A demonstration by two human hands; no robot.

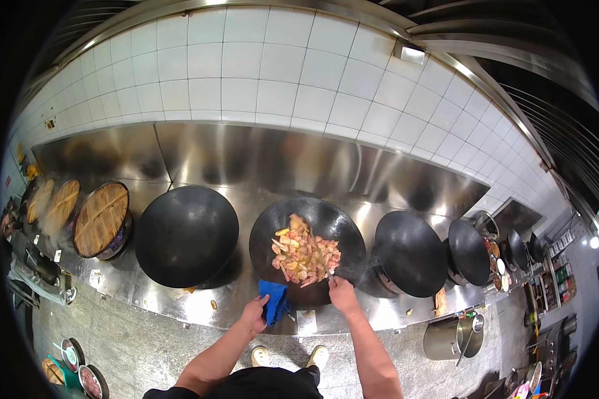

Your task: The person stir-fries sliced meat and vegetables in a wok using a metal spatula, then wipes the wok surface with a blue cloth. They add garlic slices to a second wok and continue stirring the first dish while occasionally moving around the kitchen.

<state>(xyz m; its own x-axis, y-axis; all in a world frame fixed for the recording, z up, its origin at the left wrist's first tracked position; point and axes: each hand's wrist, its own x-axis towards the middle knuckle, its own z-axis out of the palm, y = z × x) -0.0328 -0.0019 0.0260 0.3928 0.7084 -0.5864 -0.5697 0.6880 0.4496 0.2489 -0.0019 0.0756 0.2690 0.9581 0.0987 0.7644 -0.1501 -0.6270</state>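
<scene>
In front of me a large black wok sits on the steel counter, holding a heap of pale pink and browned meat pieces with a little liquid. My right hand grips the handle of a long-handled spatula, whose far end lies among the meat. At the wok's near left edge, my left hand holds a folded blue cloth against the rim. A small paper sheet lies on the counter between my hands.
An apparently bare wok stands at left, another at right. Wooden lids cover pans further left, near steam and a person in pale clothing. A steel pot with a ladle is low right. Bowls are low left.
</scene>
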